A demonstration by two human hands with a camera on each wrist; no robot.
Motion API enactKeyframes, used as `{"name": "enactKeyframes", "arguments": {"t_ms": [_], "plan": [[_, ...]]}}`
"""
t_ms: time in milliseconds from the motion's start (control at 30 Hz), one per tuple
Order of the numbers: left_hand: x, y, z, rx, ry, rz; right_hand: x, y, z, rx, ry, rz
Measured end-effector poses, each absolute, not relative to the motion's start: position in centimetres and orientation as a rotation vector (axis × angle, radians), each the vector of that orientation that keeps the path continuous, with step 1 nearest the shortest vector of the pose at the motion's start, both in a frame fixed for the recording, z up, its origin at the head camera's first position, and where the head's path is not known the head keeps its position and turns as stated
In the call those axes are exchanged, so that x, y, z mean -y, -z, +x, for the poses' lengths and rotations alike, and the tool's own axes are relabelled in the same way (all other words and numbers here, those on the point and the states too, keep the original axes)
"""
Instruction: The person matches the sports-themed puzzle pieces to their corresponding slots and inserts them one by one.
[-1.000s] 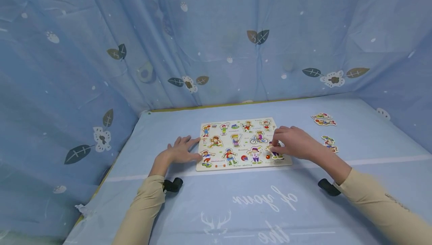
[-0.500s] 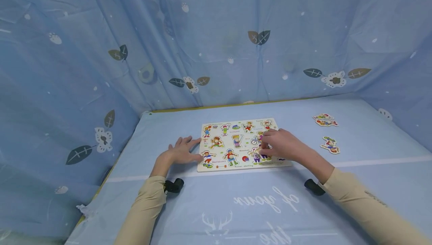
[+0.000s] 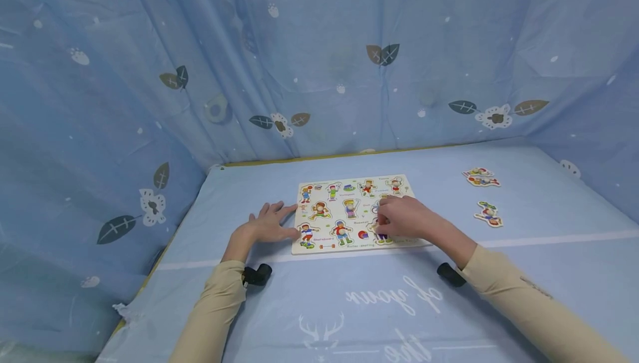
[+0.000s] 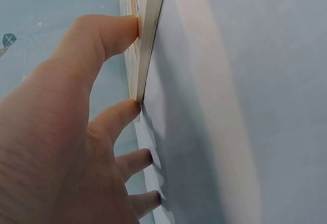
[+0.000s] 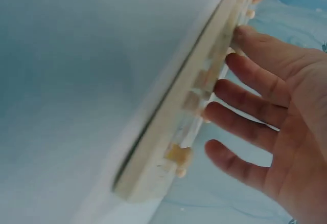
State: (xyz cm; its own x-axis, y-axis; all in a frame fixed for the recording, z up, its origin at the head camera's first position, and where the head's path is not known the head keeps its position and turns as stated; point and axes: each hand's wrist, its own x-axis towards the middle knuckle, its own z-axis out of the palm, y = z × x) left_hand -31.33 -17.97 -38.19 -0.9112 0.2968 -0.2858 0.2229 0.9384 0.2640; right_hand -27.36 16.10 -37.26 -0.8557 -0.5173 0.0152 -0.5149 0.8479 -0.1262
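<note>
A cream-coloured wooden peg puzzle board (image 3: 299, 249) with sports figures lies on the table. My left hand (image 3: 269, 223) steadies its left edge, fingers spread. In the left wrist view the thumb (image 4: 120, 34) rests on the board's face by the rim, and the index finger (image 4: 122, 116) touches the edge. Thumb and fingers of my right hand (image 3: 406, 218) pinch a puzzle piece (image 3: 383, 237), a figure in purple trousers, low over the bottom row right of the middle. The hand hides the board's right part and most of this piece.
Two overlapping loose puzzle pieces (image 3: 481, 179) lie at the back right of the table. Nearer stands another loose piece's spot, where a figure (image 3: 489, 215) lies flat. Small round knobs (image 5: 180, 173) rise from the board. A blue patterned curtain (image 3: 339, 74) closes off the back and sides.
My right hand has carried the puzzle piece leftward from the board's lower right corner to the neighbouring figure in the bottom row. The left hand stays at the board's edge.
</note>
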Motion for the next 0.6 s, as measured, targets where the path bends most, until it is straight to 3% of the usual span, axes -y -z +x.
{"name": "enactKeyframes", "arguments": {"t_ms": [600], "plan": [[17.9,38.1,-31.4,-2.772,-0.312,0.382,-15.9,35.5,-26.6,-2.831,0.245,-0.817]]}}
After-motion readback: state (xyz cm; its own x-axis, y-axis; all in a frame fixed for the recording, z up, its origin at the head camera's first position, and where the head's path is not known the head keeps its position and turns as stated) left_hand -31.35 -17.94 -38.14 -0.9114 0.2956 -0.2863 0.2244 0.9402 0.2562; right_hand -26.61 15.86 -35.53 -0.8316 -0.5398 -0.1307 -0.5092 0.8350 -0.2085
